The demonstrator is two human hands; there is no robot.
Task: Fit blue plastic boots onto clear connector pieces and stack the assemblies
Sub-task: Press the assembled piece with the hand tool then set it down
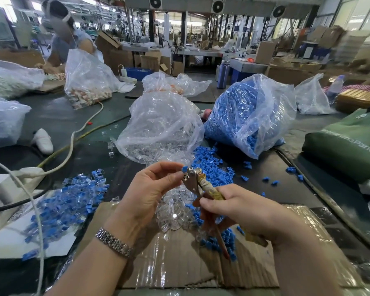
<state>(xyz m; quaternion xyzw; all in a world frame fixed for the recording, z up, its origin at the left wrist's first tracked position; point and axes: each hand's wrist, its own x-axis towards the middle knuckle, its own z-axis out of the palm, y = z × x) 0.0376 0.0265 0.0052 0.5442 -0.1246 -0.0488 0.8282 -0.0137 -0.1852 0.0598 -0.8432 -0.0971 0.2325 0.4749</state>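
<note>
Blue boot [184, 168] on pliers [198, 182] tip, pointing up-left.

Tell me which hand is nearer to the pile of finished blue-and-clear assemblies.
Left. The left hand is raised just right of the pile of assemblies; the right hand, gripping the pliers, is farther right.

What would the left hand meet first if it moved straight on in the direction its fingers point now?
The left hand points up and right, so it would probably first meet the metal head of the pliers-like tool held by the right hand. The fingertips are already at it; depth is unclear.
</note>
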